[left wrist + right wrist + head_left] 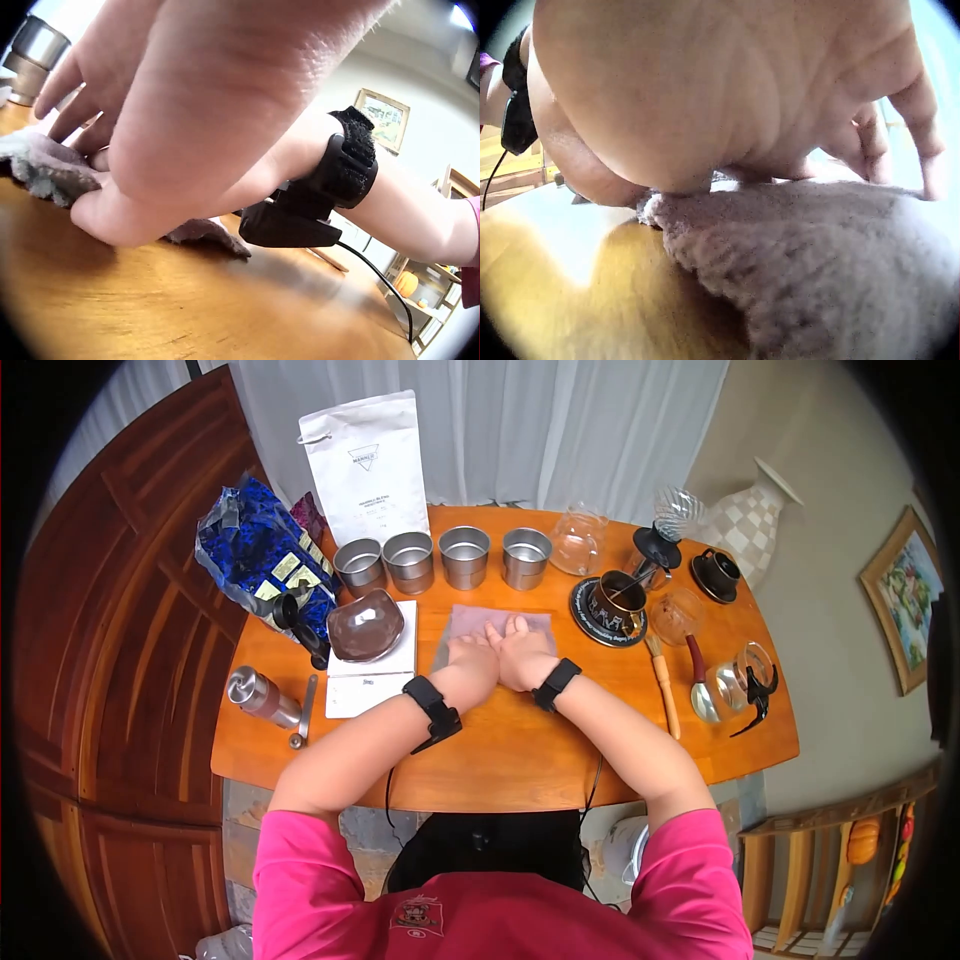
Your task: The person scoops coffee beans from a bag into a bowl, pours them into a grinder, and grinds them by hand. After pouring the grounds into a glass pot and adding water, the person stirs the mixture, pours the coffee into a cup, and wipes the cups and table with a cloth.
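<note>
A pinkish-grey fuzzy cloth (465,622) lies on the wooden table in front of the person. Both hands rest on it side by side, touching each other in the head view. My left hand (470,666) has its fingers stretched forward; in the left wrist view its thumb lies by the cloth's (49,166) raised, wrinkled edge. My right hand (524,657) has its fingers spread, and the right wrist view shows its fingertips set on the thick cloth (802,255). Part of the cloth is hidden under the hands.
Left of the cloth, a brown dish (366,626) sits on a white scale (362,698), with a hand grinder (264,696) further left. Metal cups (464,558) line the back. A black cup (616,600), a brush (664,685) and a glass pot (745,675) stand right.
</note>
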